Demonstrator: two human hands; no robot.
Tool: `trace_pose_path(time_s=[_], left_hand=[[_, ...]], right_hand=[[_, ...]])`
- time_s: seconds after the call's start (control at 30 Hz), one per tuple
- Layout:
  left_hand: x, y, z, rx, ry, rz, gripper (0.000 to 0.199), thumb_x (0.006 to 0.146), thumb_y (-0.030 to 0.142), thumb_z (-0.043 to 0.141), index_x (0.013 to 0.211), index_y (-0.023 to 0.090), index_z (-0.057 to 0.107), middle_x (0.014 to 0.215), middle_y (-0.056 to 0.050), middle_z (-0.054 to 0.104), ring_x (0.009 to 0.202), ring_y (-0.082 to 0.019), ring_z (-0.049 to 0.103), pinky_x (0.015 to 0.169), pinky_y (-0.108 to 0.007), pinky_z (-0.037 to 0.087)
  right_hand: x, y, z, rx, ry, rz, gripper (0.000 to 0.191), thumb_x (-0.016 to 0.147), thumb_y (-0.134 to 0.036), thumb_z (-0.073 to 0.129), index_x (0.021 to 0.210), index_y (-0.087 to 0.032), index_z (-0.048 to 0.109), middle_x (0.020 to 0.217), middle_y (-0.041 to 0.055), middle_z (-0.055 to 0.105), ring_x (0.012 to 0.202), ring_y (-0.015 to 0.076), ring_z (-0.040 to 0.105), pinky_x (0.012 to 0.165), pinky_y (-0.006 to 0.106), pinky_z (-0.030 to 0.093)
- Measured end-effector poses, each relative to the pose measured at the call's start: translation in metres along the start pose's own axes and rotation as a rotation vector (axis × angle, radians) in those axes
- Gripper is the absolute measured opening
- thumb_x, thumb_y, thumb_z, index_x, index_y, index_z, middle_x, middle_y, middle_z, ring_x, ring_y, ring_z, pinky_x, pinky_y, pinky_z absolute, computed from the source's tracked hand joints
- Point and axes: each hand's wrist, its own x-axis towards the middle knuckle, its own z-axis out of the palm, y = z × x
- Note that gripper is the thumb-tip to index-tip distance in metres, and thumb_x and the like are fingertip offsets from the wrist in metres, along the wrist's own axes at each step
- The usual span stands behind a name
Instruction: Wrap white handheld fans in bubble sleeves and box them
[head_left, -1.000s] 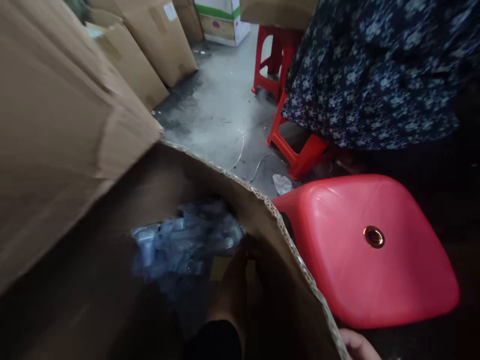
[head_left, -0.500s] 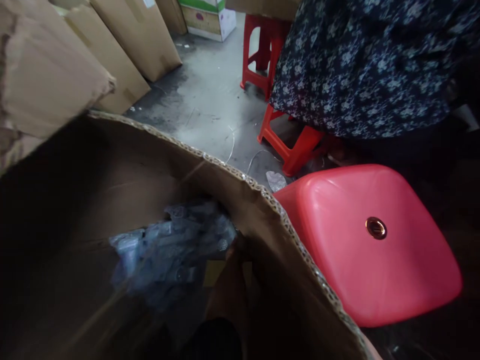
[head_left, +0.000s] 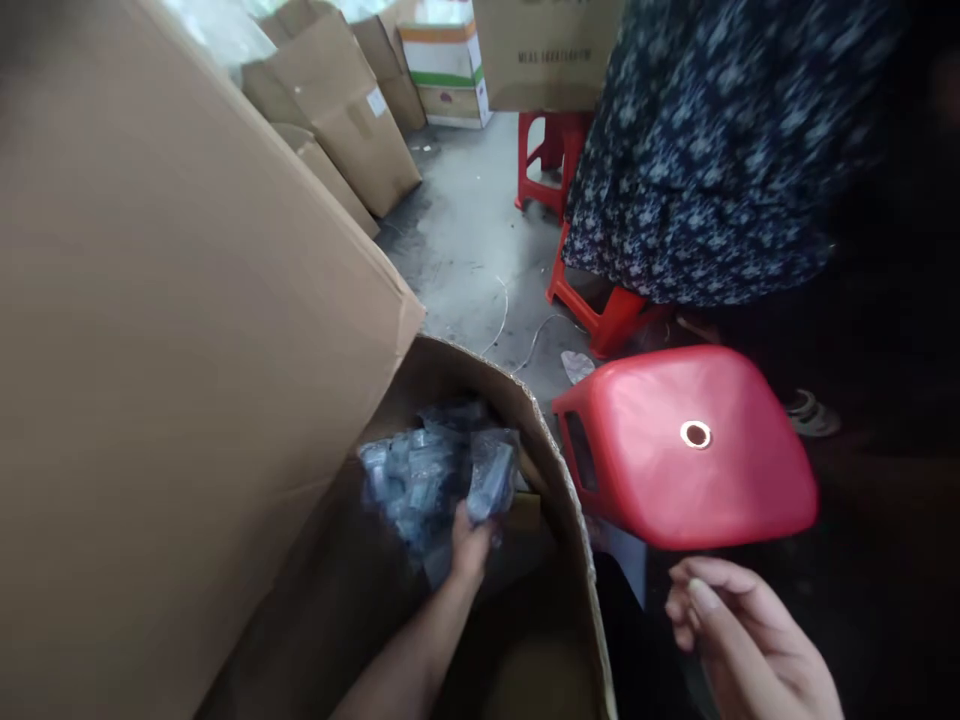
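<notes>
Deep inside a large cardboard box (head_left: 577, 520), my left hand (head_left: 472, 545) grips a clear plastic packet (head_left: 492, 474) between thumb and fingers. Beside that packet lies a pile of similar wrapped packets (head_left: 416, 485) at the bottom of the box. My right hand (head_left: 739, 625) is outside the box at the lower right, just below the red stool (head_left: 720, 450). Its fingers are curled with the thumb resting near them, and nothing shows in it.
A tall cardboard flap (head_left: 187, 350) fills the left side. A person in a dark floral garment (head_left: 720, 160) is at the upper right, by smaller red stools (head_left: 615, 315). Cartons (head_left: 349, 110) stand at the back.
The view has shifted, and the box flap now covers the left. My left hand has come up holding a packet. My right hand has come into sight below the stool.
</notes>
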Motion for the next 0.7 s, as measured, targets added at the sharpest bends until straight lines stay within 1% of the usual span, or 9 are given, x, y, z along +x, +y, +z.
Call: trace_pose_path(time_s=[0.07,0.13,0.17,0.2,0.27,0.37,0.43,0.57,0.7], left_hand=[[-0.042,0.020,-0.037,0.088,0.051,0.291,0.052,0.075,0.017,0.068,0.123,0.018,0.046,0.117,-0.011,0.058,0.114,-0.033,0.055,0.100,-0.049,0.044],[-0.087,0.047,-0.069,0.204,0.029,0.730,0.054,0.074,0.016,0.068,0.122,0.024,0.046,0.125,-0.012,0.054,0.119,-0.034,0.053,0.101,-0.054,0.043],[-0.109,0.063,-0.081,0.251,-0.015,0.938,0.052,0.076,0.015,0.067,0.123,0.026,0.045,0.130,-0.012,0.051,0.120,-0.033,0.052,0.100,-0.054,0.045],[-0.129,0.081,-0.091,0.275,-0.072,1.102,0.052,0.078,0.013,0.065,0.124,0.027,0.045,0.135,-0.013,0.046,0.122,-0.031,0.051,0.099,-0.052,0.046],[-0.165,0.118,-0.101,0.290,-0.208,1.319,0.057,0.079,0.007,0.064,0.126,0.029,0.042,0.142,-0.014,0.039,0.124,-0.028,0.051,0.096,-0.047,0.051],[-0.203,0.166,-0.101,0.316,-0.331,1.509,0.061,0.077,0.000,0.063,0.127,0.030,0.041,0.146,-0.012,0.035,0.126,-0.026,0.050,0.095,-0.040,0.052],[-0.222,0.190,-0.098,0.368,-0.377,1.602,0.060,0.078,-0.002,0.062,0.125,0.030,0.044,0.146,-0.010,0.036,0.127,-0.025,0.048,0.097,-0.038,0.052],[-0.256,0.218,-0.095,0.399,-0.463,1.756,0.058,0.079,-0.001,0.061,0.126,0.030,0.047,0.149,-0.008,0.034,0.128,-0.024,0.047,0.098,-0.035,0.051],[-0.290,0.234,-0.088,0.346,-0.480,1.847,0.069,0.079,0.000,0.062,0.135,0.035,0.041,0.151,-0.007,0.034,0.125,-0.024,0.051,0.097,-0.035,0.053]], right_hand=[[-0.006,-0.035,0.006,0.051,0.006,-0.119,0.026,0.071,-0.040,0.076,0.085,-0.019,0.068,0.079,0.0050,0.068,0.064,0.0158,0.061,0.057,0.025,0.053],[-0.006,-0.065,0.012,0.052,0.005,-0.214,0.024,0.074,-0.040,0.073,0.084,-0.019,0.068,0.082,0.0056,0.068,0.072,0.0176,0.063,0.069,0.030,0.054],[-0.006,-0.079,0.014,0.037,-0.042,-0.217,0.025,0.075,-0.042,0.072,0.086,-0.019,0.068,0.086,0.0067,0.069,0.078,0.0193,0.063,0.076,0.033,0.053],[-0.006,-0.091,0.016,0.023,-0.144,-0.175,0.028,0.076,-0.044,0.070,0.089,-0.019,0.069,0.092,0.0084,0.070,0.084,0.0213,0.064,0.081,0.036,0.052],[-0.013,-0.111,0.017,0.018,-0.474,0.042,0.041,0.075,-0.052,0.069,0.099,-0.019,0.069,0.103,0.0119,0.069,0.091,0.0246,0.065,0.083,0.041,0.051],[-0.044,-0.131,0.011,0.038,-0.959,0.390,0.052,0.070,-0.052,0.073,0.107,-0.016,0.067,0.105,0.0124,0.068,0.087,0.0228,0.065,0.079,0.039,0.050],[-0.073,-0.139,0.003,0.034,-1.071,0.448,0.049,0.068,-0.042,0.078,0.106,-0.015,0.067,0.095,0.0075,0.069,0.078,0.0175,0.064,0.075,0.032,0.048],[-0.132,-0.152,-0.017,0.109,-0.975,0.341,0.047,0.067,-0.034,0.080,0.109,-0.016,0.066,0.083,0.0005,0.067,0.069,0.0117,0.059,0.069,0.025,0.044],[-0.181,-0.163,-0.039,0.255,-0.835,0.270,0.048,0.070,-0.039,0.077,0.112,-0.017,0.065,0.088,0.0019,0.068,0.075,0.0144,0.060,0.074,0.028,0.043]])
